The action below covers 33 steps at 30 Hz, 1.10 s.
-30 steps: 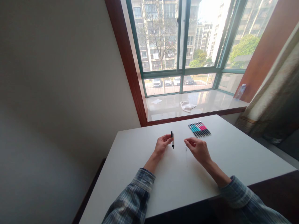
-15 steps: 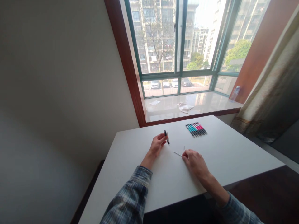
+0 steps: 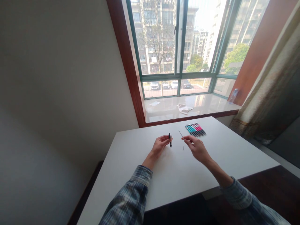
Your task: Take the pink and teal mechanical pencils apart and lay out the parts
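Observation:
My left hand (image 3: 160, 146) is closed on black-and-clear pen parts (image 3: 170, 140), held upright between thumb and fingertips above the table. My right hand (image 3: 196, 147) pinches a thin, light-coloured pen refill (image 3: 181, 134), tilted with its free end pointing up and to the left. Just below the refill lies a tiny spring-like piece (image 3: 183, 148) on the white table (image 3: 131, 162). Beyond my right hand, several pens (image 3: 195, 129) lie side by side in a row, teal on the left and pink on the right, with dark lower ends.
Behind the table is a window sill (image 3: 164, 114) with a crumpled white cloth (image 3: 184, 109), a paper sheet (image 3: 154, 103) and a clear bottle (image 3: 233, 95). A wall (image 3: 70, 93) stands at the left. A curtain (image 3: 260, 81) hangs at the right.
My right hand has lifted the refill off the table area and turned it more upright. My left hand has shifted slightly right, with the pen parts now nearly vertical.

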Motion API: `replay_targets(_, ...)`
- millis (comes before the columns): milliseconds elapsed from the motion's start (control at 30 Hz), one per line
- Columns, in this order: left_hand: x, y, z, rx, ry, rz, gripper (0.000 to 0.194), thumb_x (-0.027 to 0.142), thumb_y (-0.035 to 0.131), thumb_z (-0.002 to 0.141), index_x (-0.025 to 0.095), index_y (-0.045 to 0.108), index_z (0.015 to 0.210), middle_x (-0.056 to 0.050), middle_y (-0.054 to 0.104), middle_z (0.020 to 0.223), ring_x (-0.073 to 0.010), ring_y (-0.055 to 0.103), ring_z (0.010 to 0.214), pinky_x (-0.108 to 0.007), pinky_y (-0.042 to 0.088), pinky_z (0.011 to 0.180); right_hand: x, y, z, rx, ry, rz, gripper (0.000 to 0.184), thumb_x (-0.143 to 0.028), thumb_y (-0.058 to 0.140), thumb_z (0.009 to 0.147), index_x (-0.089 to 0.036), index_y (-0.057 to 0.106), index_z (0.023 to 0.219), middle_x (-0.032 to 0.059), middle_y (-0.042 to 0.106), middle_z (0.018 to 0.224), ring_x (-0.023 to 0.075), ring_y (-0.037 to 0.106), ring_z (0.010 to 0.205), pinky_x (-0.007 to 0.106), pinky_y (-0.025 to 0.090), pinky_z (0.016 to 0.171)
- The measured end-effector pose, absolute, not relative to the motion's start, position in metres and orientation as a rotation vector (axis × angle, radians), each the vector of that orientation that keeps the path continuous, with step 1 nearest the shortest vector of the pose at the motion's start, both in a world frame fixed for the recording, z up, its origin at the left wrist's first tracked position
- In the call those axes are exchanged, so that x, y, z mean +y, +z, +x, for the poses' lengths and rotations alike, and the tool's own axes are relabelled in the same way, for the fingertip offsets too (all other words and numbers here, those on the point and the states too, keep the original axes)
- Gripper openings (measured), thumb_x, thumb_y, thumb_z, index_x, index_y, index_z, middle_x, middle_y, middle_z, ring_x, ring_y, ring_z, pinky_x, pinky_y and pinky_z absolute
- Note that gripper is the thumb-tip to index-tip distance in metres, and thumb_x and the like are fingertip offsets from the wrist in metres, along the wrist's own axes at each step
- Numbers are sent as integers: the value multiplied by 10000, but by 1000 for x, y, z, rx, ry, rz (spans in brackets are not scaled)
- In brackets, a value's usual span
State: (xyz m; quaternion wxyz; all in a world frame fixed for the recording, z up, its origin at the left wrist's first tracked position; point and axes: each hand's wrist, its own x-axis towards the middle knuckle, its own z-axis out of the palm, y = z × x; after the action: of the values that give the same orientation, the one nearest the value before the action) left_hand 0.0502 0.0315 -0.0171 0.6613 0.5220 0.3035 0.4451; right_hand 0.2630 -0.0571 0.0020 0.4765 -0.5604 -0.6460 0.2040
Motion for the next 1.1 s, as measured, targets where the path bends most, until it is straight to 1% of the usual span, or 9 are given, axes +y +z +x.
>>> replay_targets(67, 31, -17, 50, 677, 992, 1207, 404, 395, 928, 650, 137, 806, 937, -124, 753, 969, -228, 645, 905, -367, 444, 883, -42, 17, 262, -1520, 609, -1240, 308, -476, 606, 925, -205, 734, 996, 89, 765, 970, 224, 693, 801, 346, 563, 731)
replay_targets(167, 30, -16, 50, 666, 978, 1244, 402, 393, 929, 643, 133, 806, 923, -115, 755, 938, -226, 650, 878, -363, 444, 868, -24, 34, 254, -1455, 694, -1079, 301, -468, 693, 872, -192, 746, 982, 75, 772, 902, 216, 709, 784, 341, 584, 740)
replay_targets(333, 29, -15, 49, 682, 963, 1274, 385, 379, 925, 647, 132, 801, 916, -105, 750, 927, -218, 649, 855, -356, 445, 849, -7, 40, 244, -1485, 625, -1083, 244, -417, 722, 859, -205, 768, 969, 63, 786, 893, 223, 736, 800, 367, 600, 797)
replay_targets(533, 28, -17, 49, 673, 944, 1279, 374, 361, 920, 660, 135, 796, 930, -93, 747, 926, -210, 645, 853, -338, 445, 831, -1, 24, 238, -1566, 618, -1144, 187, -402, 713, 862, -241, 782, 925, 45, 803, 931, 239, 762, 861, 377, 606, 843)
replay_targets(633, 30, -18, 49, 670, 961, 1272, 383, 375, 922, 655, 139, 797, 930, -96, 746, 938, -212, 642, 861, -341, 446, 834, -3, 15, 239, -1634, 607, -1177, 206, -397, 716, 863, -250, 792, 987, 42, 805, 931, 238, 762, 864, 376, 605, 841)
replay_targets(733, 32, -20, 49, 669, 980, 1245, 387, 379, 923, 656, 142, 794, 935, -98, 745, 940, -210, 640, 866, -345, 445, 847, -7, 3, 251, -1678, 506, -1239, 222, -369, 697, 879, -260, 793, 1047, 44, 805, 951, 233, 753, 855, 384, 597, 845)
replay_targets(833, 33, -22, 48, 665, 987, 1226, 389, 372, 931, 644, 141, 790, 924, -96, 744, 921, -209, 643, 858, -343, 445, 847, -13, -11, 275, -1811, 436, -1274, 197, -331, 650, 902, -267, 808, 1000, 53, 799, 958, 233, 737, 815, 390, 586, 809)
replay_targets(1000, 35, -25, 48, 672, 977, 1218, 386, 369, 922, 661, 137, 788, 940, -103, 747, 940, -207, 647, 864, -328, 452, 836, -20, -30, 303, -2063, 526, -1251, 184, -367, 688, 875, -258, 815, 951, 78, 773, 1042, 224, 710, 788, 367, 569, 764)
replay_targets(1100, 35, -26, 48, 682, 958, 1212, 393, 371, 924, 658, 141, 792, 948, -107, 753, 955, -214, 653, 884, -333, 449, 853, -22, -32, 302, -2130, 497, -1243, 212, -365, 638, 914, -241, 807, 886, 79, 766, 978, 217, 698, 796, 349, 551, 769)
